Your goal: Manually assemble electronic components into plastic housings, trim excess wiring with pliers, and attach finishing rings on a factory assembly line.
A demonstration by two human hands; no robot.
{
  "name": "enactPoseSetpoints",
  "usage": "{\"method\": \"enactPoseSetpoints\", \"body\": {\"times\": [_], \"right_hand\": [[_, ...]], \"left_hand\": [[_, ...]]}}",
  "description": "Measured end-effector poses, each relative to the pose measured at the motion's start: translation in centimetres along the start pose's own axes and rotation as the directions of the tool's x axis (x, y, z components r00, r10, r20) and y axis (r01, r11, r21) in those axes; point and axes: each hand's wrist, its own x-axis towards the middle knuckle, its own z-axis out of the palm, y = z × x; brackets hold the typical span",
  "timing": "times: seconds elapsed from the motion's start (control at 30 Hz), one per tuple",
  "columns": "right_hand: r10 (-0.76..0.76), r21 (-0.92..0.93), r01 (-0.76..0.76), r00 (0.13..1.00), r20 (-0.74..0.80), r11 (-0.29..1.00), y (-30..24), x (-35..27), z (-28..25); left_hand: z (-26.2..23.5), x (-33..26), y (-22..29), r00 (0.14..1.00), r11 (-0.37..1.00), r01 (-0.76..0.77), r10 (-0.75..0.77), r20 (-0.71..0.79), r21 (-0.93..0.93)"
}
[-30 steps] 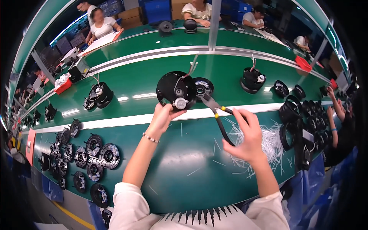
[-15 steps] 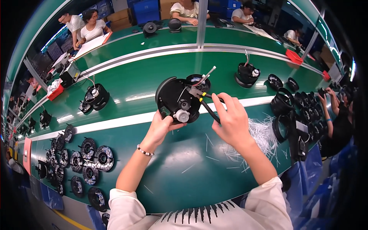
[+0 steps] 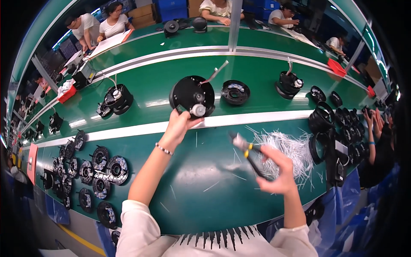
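Note:
My left hand [image 3: 179, 126] grips the lower rim of a round black motor part [image 3: 192, 95] and holds it upright above the green bench, its grey wire sticking up to the right. My right hand [image 3: 276, 169] is closed around the yellow and black handles of cutting pliers [image 3: 245, 150], whose jaws point up and left, well apart from the motor part. A heap of cut white cable ties [image 3: 287, 150] lies on the bench just beyond my right hand.
The green conveyor bench [image 3: 192, 188] carries more black motor parts: one ring [image 3: 235, 92] behind the held part, several at the left [image 3: 100, 165], and stacked housings at the right [image 3: 329, 128]. Other people sit across the belt and at the right edge.
My right hand has pulled the pliers away from the motor part, down and to the right. My left hand still holds the part, now turned more upright.

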Motion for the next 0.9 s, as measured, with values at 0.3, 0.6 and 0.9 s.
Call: {"method": "enactPoseSetpoints", "body": {"times": [0.3, 0.6, 0.9], "right_hand": [[-0.158, -0.048, 0.194, 0.896, 0.415, 0.980, -3.0, -7.1, 7.8], [-0.032, -0.140, 0.117, 0.866, 0.498, 0.983, -3.1, -7.6, 9.0], [0.030, -0.262, -0.060, 0.993, -0.115, 0.963, 0.1, -6.7, 3.3]], "left_hand": [[-2.2, 11.5, -2.2, 0.987, 0.822, 0.015, -0.105, -0.125, -0.570], [-7.3, 8.1, -0.1, 0.944, 0.950, 0.241, -0.277, -0.181, -0.198], [-18.5, 8.0, 4.3, 0.764, 0.928, -0.167, -0.092, -0.639, -0.334]]}}
